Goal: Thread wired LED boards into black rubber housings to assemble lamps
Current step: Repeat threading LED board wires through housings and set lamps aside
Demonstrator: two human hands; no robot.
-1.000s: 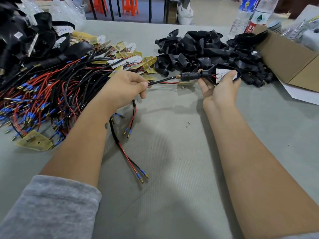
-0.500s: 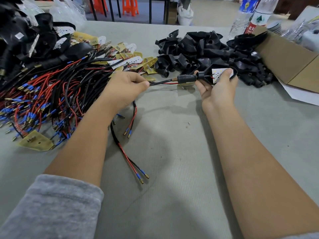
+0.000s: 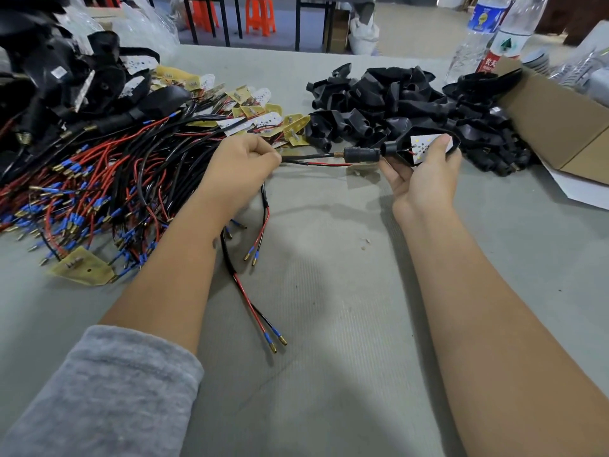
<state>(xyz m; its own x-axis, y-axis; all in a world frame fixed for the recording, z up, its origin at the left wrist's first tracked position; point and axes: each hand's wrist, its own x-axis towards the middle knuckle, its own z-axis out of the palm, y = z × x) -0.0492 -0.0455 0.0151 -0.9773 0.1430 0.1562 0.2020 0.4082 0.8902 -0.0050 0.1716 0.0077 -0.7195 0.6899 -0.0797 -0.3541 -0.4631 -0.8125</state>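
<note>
My right hand (image 3: 420, 174) grips a black rubber housing (image 3: 405, 138) with a white LED board (image 3: 425, 146) inside its open mouth, thumb pressed on the board. Red and black wires (image 3: 316, 160) run out of the housing's threaded stem to my left hand (image 3: 242, 166), which grips them in a fist. Below that fist the wire ends (image 3: 260, 318) with blue sleeves trail onto the table. A heap of wired LED boards (image 3: 99, 179) lies left, and a pile of loose black housings (image 3: 395, 97) lies behind my hands.
Finished lamps (image 3: 66, 80) are stacked at the far left. A cardboard box (image 3: 560, 127) sits at the right with water bottles (image 3: 487, 31) behind it. A loose yellow board (image 3: 82, 267) lies near the left forearm. The grey table (image 3: 329, 374) stretches toward me.
My right hand and the housing have shifted slightly left and back, and the board sits deeper in the housing. The left hand keeps its grip on the wires, barely moved.
</note>
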